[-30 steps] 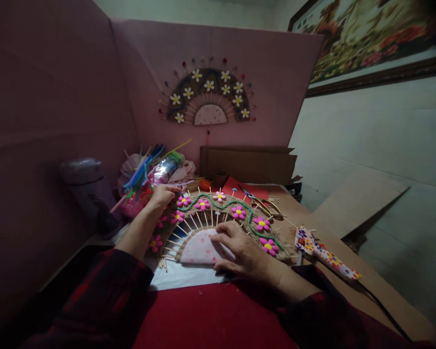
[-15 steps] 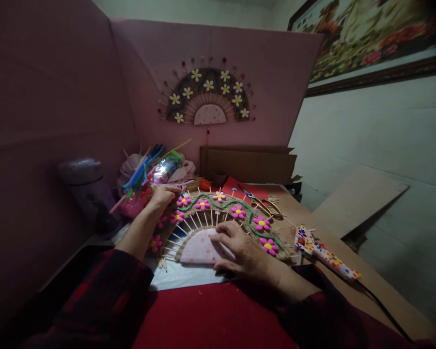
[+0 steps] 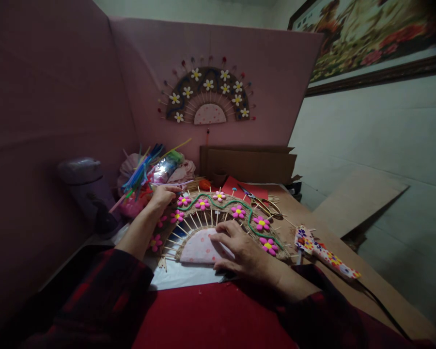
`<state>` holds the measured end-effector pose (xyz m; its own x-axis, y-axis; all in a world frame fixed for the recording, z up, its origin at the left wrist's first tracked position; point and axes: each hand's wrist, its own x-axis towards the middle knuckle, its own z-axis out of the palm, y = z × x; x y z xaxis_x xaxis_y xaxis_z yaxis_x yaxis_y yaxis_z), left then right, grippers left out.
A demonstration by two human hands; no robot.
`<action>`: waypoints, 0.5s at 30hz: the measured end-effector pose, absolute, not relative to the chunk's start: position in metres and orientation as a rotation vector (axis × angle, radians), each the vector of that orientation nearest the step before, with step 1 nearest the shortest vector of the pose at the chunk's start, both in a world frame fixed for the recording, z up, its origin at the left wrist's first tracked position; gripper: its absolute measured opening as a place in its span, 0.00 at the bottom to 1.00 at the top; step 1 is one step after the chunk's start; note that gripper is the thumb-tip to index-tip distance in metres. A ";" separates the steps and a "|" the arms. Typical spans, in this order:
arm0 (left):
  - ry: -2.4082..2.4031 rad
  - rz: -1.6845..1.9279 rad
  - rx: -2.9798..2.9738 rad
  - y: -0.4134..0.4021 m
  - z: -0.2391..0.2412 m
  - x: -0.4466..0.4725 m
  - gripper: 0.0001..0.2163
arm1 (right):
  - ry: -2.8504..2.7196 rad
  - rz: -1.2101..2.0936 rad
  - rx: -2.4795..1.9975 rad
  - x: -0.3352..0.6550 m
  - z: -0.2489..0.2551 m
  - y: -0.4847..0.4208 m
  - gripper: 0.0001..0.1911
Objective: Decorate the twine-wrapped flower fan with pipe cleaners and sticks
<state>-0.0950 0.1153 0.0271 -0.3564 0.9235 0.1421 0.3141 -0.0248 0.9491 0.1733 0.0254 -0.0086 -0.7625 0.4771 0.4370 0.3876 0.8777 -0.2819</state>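
A handmade fan [image 3: 207,246] lies in front of me, with a twine-woven arc, thin wooden sticks, pink clay flowers with yellow centres and a pink dotted half-circle base. A wavy green cord [image 3: 252,218] runs along the arc. My right hand [image 3: 241,249] rests on the right side of the base, its fingers spread and the thumb near the lower edge. At the upper left rim is my left hand [image 3: 164,195], fingers drawn together and pointing right; whatever they pinch is hidden. Just above them lies a purple pipe cleaner [image 3: 184,183].
Gold-handled scissors [image 3: 267,206] lie behind the fan on the right, by red paper [image 3: 257,191]. A flower-patterned glue gun [image 3: 325,254] with a cord is at right. Bundled pipe cleaners [image 3: 143,169], a purple bottle [image 3: 89,194] and cardboard [image 3: 250,165] stand behind. Another fan [image 3: 210,115] hangs above.
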 end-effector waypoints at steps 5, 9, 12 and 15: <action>1.677 1.394 1.281 0.112 0.030 -0.093 0.18 | -2.532 0.229 -0.638 0.173 -0.009 0.025 0.27; 1.658 1.397 1.263 0.109 0.034 -0.090 0.19 | -2.533 0.226 -0.633 0.173 -0.009 0.025 0.27; 1.652 1.419 1.262 0.109 0.035 -0.089 0.18 | -2.531 0.227 -0.637 0.173 -0.009 0.025 0.27; 1.693 1.451 1.275 0.113 0.034 -0.091 0.16 | -2.527 0.230 -0.637 0.173 -0.009 0.025 0.27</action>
<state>-0.0909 0.1127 0.0335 -0.3867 0.9086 0.1580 0.2954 -0.0403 0.9545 0.1730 0.0246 -0.0095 -0.7544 0.4830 0.4446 0.3948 0.8749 -0.2806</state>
